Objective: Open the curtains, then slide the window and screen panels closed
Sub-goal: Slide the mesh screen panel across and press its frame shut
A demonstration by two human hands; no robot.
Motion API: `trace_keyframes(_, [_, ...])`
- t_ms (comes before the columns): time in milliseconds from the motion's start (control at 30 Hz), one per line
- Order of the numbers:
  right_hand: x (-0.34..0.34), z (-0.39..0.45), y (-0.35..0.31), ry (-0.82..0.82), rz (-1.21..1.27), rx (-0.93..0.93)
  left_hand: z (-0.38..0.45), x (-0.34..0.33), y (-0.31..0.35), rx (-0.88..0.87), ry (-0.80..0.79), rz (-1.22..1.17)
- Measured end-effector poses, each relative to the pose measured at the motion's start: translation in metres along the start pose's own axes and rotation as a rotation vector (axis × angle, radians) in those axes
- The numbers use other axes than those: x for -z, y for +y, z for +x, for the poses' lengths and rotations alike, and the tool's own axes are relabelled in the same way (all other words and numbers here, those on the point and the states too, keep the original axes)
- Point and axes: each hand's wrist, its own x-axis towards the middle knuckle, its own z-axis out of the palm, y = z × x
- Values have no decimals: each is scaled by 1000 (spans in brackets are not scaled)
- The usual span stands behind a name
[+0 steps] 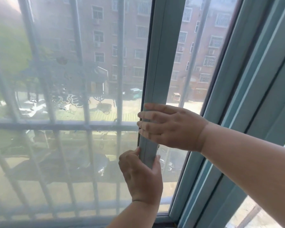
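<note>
A grey-blue sliding panel's upright stile (pixel 161 55) runs down the middle of the view. To its left lies hazy screen mesh (pixel 64 96). A narrow strip of clearer view (pixel 184 66) shows between the stile and the fixed window frame (pixel 247 89) on the right. My right hand (pixel 173 126) lies across the stile at mid height, fingers curled over its left edge. My left hand (pixel 142 176) grips the same stile just below, thumb on the left face and fingers around the right edge. No curtain is in view.
White security bars (pixel 87 125) stand outside behind the mesh. Beyond them are a brick apartment block, parked cars and a street. The bottom track of the window frame (pixel 164 218) runs along the lower right.
</note>
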Motion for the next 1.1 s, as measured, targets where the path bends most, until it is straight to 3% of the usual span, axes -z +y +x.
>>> trace_keyframes(700, [21, -85, 7, -38, -17, -67, -52, -62, 52, 26, -60, -33])
trace_keyframes(1100, [20, -89, 3, -141, -46, -100, -42, -32, 45, 60, -280, -92])
